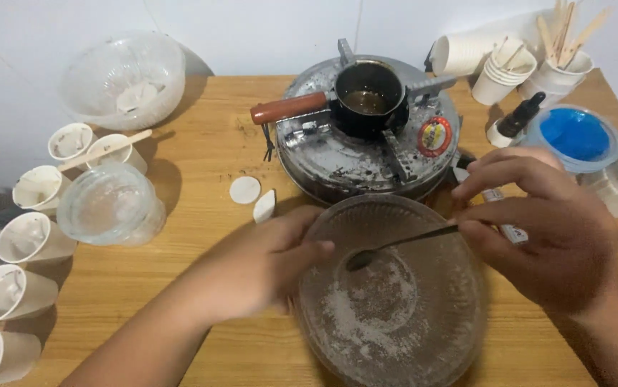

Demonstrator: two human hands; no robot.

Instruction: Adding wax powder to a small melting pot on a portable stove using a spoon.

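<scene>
The right hand pinches the end of a thin dark spoon between its fingers. The spoon tip sits inside a big clear bowl at the front of the wooden surface. White powder or crumbs lie thin on the bottom of the bowl. The left hand curls around the near left rim of the bowl and holds it. It looks a bit blurred.

Some things could go wrong here. The bowl looks light, so a hard scrape with the spoon could tip it or flick powder out over the edge. The grip on the spoon is only a pinch at the very end, so the spoon could slip and drop.

Right behind the bowl sits a round metal stove, and on it a small black pot with dark liquid and a brown handle. If it is hot, a hand moving forward could bump it and get burned, or spill the liquid.

White paper cups lie tipped along the left side, near the left arm. An elbow swing could knock them off.
</scene>
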